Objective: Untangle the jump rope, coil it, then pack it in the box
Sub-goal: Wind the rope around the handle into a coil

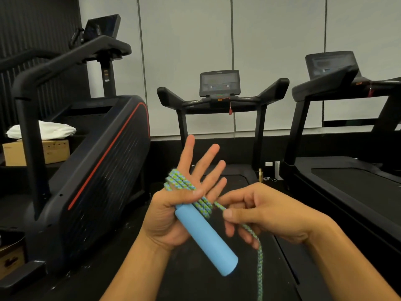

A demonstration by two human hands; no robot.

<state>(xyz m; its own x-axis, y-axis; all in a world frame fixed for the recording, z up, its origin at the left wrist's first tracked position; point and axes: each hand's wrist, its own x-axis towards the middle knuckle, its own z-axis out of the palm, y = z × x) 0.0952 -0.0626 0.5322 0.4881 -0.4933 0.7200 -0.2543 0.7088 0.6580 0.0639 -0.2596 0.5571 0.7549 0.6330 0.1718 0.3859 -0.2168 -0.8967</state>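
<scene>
The jump rope (pixel 259 257) is a blue-green braided cord with a light blue foam handle (pixel 206 237). My left hand (pixel 173 205) is raised palm up, fingers spread, its thumb pinning the handle's top across the palm. Several turns of the cord wrap around that palm. My right hand (pixel 260 216) is just to the right, pinching the free cord between thumb and fingers close to the coil. The rest of the cord hangs down from it and leaves the view at the bottom. The second handle is out of sight.
A cardboard box (pixel 54 152) with a white towel (pixel 41 130) on top stands at the far left behind a stair-climber machine (pixel 97 161). Two treadmills (pixel 221 101) stand ahead and to the right. Another box corner (pixel 12 260) shows at the lower left.
</scene>
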